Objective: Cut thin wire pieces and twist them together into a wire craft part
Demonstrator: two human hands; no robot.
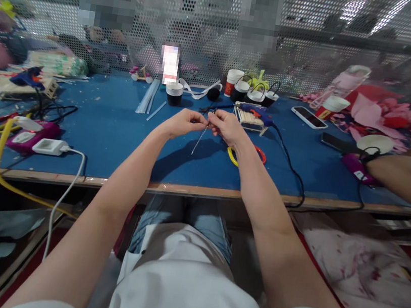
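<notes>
Over the middle of the blue table point(115, 146), my left hand point(186, 123) and my right hand point(228, 126) meet at the fingertips. Both are closed in a pinch on a thin, pale, wire-like strand point(199, 141). Its lower end slants down and left, free of the table. Its upper part is hidden by the fingers, as is anything else they may hold. Scissors with a yellow and red handle point(232, 157) lie partly covered by my right wrist. Just beyond the right hand, a blue glue gun point(252, 110) rests on a small wooden-stick stand point(250, 121).
Small black-and-white cups point(174, 93), clear glue sticks point(147, 97) and white ribbon point(202, 91) lie toward the back. A purple power strip point(34, 136) with cables sits left. On the right are a phone point(309, 117), pink petals point(371, 113) and another person's arm point(408, 177).
</notes>
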